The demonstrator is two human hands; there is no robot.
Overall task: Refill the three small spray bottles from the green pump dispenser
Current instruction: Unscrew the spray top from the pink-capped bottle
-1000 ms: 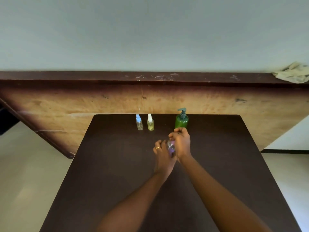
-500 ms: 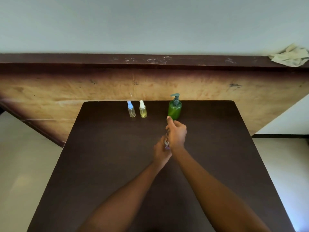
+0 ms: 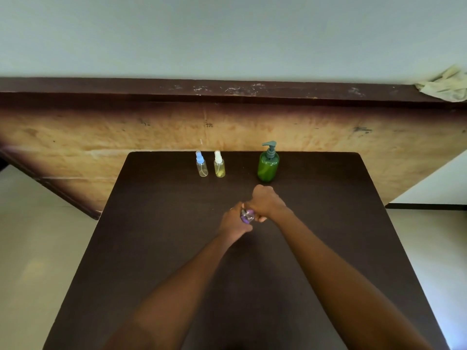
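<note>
While green pump dispenser [image 3: 268,165] stands behind, I see left hand [image 3: 233,221], right hand [image 3: 266,202] both gripping purple spray bottle [image 3: 247,216].

Both forearms bare — a ring [image 3: 231,209] on the left hand [image 3: 233,221].

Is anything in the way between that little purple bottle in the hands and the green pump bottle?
Nothing visible. The left hand and right hand hold the purple bottle; only bare table lies between it and the green pump bottle. The blue-capped bottle and white-capped bottle stand off to the left.
</note>
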